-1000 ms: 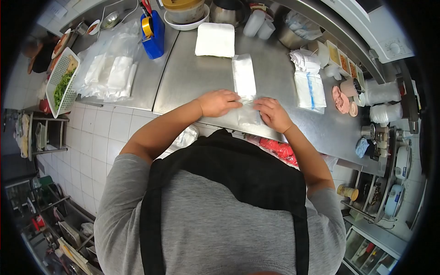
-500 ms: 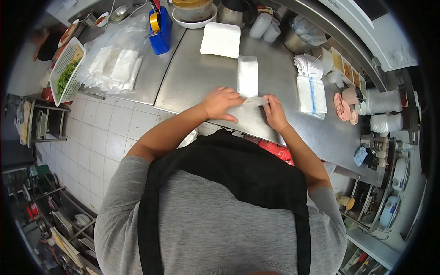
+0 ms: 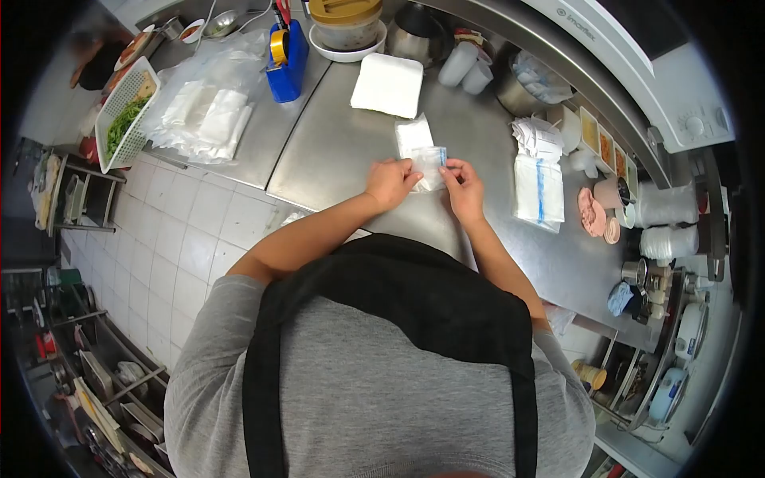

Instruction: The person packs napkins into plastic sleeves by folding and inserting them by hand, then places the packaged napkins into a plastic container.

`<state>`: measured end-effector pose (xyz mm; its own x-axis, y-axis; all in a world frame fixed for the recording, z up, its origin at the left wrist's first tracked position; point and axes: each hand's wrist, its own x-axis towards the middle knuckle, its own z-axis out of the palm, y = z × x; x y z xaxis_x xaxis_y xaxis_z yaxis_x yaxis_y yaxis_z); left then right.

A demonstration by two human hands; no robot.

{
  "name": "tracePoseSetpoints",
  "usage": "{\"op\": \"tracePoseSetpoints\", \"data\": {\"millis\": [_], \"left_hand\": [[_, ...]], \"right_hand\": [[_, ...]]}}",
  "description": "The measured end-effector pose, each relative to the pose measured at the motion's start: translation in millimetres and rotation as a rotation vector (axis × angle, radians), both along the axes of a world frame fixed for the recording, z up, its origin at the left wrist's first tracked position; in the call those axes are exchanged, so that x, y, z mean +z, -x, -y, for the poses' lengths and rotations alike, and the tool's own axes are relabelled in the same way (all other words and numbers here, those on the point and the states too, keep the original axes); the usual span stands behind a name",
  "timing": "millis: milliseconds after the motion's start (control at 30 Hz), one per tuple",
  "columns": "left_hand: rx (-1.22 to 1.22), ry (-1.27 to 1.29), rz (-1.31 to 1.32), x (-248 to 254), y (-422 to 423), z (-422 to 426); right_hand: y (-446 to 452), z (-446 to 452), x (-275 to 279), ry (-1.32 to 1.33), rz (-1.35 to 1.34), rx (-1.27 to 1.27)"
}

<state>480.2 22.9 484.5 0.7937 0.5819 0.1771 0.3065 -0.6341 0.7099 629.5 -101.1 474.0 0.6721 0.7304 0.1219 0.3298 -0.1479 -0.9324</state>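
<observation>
"Plastic bag (image 3: 430, 163) over the steel table (image 3: 319, 151), blue strip showing: how might it handle?"
"Light, limp and slippery, I'd judge; best pinched by its side edges."
"Grip?"
"Left hand (image 3: 390, 184) pinches one side; right hand (image 3: 465, 190) pinches the other."

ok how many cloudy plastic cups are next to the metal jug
2: the left cup beside the metal jug, the right cup close by it. More may be nested inside.
</observation>
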Motion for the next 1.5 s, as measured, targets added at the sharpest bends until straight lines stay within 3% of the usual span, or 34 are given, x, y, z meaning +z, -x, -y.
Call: {"op": "tracePoseSetpoints", "data": {"millis": [67, 267, 367, 467, 567, 667, 767, 967, 1067, 1267, 1367, 1500], "left_hand": [[0.029, 0.212, -0.05, 8, -2, -4], [0.055, 0.183, -0.23, 3, -12, -17], [0.071, 0.196, -0.132, -4, -14, -19], [0.076, 0.182, -0.14, -9, -13, -23], [0.063, 0.639, 0.137, -14, 2, -25], [0.09, 1.216, 0.456, 36, 19, -6], [0.002, 1.271, 0.628, 67, 28, -1], [0.033, 0.907, 0.639, 66, 46, -19], [0.182, 0.757, 0.576, 65, 58, -25], [0.254, 0.931, 0.781, 89, 89, -21], [0.326, 1.212, 0.716, 80, 114, -46], [0.478, 1.092, 0.637, 83, 145, -58]], "right_hand": [[-4, -11, -3, -0.018, 0.127, 0.021], [-18, -38, 4, 0.003, 0.128, 0.115], [-22, -46, 18, 0.22, -0.141, 0.239], [-18, -53, 11, 0.036, -0.459, 0.23], [-11, -45, 22, -0.049, -0.687, 0.154], [3, -35, 37, -0.165, -0.718, 0.187], [18, -34, 48, -0.231, -0.713, 0.264], [48, -46, 75, -0.312, -0.653, 0.328], [54, -55, 71, -0.31, -0.689, 0.298], [78, -77, 68, -0.328, -0.646, 0.34], [104, -95, 75, -0.346, -0.612, 0.42], [120, -116, 94, -0.188, -0.737, 0.486]]}}
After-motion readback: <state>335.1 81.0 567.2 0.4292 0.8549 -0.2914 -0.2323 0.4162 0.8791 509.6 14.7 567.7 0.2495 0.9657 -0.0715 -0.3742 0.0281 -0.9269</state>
